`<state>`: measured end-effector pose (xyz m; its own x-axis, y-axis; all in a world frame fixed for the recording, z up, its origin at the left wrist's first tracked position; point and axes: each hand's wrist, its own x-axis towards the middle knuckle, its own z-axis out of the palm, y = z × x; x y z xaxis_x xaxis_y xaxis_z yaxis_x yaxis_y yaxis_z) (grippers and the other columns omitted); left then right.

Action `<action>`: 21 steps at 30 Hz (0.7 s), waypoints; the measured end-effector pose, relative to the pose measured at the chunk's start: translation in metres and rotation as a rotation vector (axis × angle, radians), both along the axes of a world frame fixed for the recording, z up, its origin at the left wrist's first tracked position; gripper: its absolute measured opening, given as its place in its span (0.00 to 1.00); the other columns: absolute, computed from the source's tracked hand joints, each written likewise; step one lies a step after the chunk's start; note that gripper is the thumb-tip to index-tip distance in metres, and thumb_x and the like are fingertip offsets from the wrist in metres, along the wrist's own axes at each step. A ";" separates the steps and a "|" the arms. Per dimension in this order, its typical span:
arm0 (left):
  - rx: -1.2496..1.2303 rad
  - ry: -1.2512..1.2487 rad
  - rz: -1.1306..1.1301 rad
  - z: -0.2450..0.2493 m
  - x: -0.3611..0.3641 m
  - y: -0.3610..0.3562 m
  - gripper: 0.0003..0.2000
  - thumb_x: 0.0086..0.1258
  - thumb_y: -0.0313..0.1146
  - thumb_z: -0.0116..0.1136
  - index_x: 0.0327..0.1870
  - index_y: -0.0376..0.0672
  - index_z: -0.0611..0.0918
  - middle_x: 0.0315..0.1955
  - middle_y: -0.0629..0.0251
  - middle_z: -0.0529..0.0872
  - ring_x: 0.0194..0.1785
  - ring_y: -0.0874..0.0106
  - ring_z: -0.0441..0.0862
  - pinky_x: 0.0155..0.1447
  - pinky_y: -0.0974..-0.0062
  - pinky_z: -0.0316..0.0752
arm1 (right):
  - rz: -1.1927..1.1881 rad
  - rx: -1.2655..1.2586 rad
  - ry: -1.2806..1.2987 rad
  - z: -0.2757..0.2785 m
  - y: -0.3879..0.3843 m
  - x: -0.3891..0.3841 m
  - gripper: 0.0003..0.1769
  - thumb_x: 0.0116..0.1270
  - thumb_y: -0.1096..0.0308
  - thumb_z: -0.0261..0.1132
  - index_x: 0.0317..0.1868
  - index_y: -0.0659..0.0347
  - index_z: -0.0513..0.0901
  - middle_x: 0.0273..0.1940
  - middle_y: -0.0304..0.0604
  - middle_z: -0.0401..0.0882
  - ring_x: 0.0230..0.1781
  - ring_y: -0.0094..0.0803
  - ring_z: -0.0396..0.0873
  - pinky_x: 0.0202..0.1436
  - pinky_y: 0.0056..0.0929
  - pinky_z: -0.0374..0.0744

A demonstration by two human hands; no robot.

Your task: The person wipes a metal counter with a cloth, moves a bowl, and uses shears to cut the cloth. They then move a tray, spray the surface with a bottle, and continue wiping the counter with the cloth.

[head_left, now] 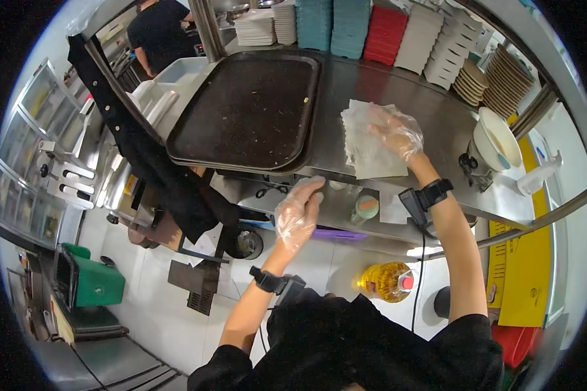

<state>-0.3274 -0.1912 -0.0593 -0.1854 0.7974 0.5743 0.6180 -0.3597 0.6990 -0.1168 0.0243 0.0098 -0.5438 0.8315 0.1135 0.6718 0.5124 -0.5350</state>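
Observation:
Both hands wear clear plastic gloves. My right hand [398, 133] lies over a stack of thin white paper sheets [378, 159] on the steel counter, fingers stretched to the left across its upper part. The stack's left edge looks uneven, and whether a sheet is pinched under the fingertips is hard to see. In front of the counter's near edge hovers my left hand [299, 218], with fingers loosely bent, a gap beside the thumb and nothing visible in it. Beyond it, a dark rectangular tray [248, 107] rests on at least one other tray, with small crumbs on its surface.
Stacked teal [349, 29], red [386, 36] and white containers line the counter's back. Brown plates [509, 75] and a white bowl [497, 140] stand right. An oil jug [388, 281] and a green bin [98, 280] are on the floor. A person [160, 36] stands far left.

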 end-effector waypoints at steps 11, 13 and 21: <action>-0.068 -0.156 -0.154 -0.015 -0.034 0.005 0.09 0.73 0.30 0.54 0.48 0.39 0.83 0.46 0.56 0.87 0.46 0.60 0.85 0.48 0.70 0.78 | -0.369 0.064 -0.519 -0.020 -0.018 -0.026 0.57 0.54 0.33 0.65 0.77 0.55 0.54 0.75 0.60 0.53 0.72 0.58 0.59 0.74 0.44 0.62; -0.128 -0.147 -0.194 -0.006 -0.036 0.004 0.09 0.73 0.29 0.54 0.49 0.38 0.83 0.47 0.55 0.87 0.49 0.59 0.85 0.50 0.70 0.79 | -0.395 0.043 -0.475 -0.024 0.014 -0.023 0.54 0.55 0.35 0.64 0.76 0.54 0.55 0.75 0.60 0.52 0.71 0.57 0.61 0.73 0.43 0.63; -0.132 -0.169 -0.218 -0.010 -0.062 0.002 0.09 0.71 0.27 0.55 0.48 0.39 0.83 0.44 0.55 0.87 0.46 0.59 0.85 0.49 0.69 0.79 | -0.175 0.205 -0.430 -0.037 0.039 -0.035 0.32 0.62 0.64 0.56 0.69 0.47 0.70 0.63 0.54 0.74 0.63 0.52 0.71 0.67 0.43 0.71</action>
<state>-0.3890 -0.1888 -0.0698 -0.0860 0.8944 0.4389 0.4075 -0.3704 0.8347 -0.1523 0.0638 -0.0269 -0.4312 0.8987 0.0800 0.8946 0.4374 -0.0913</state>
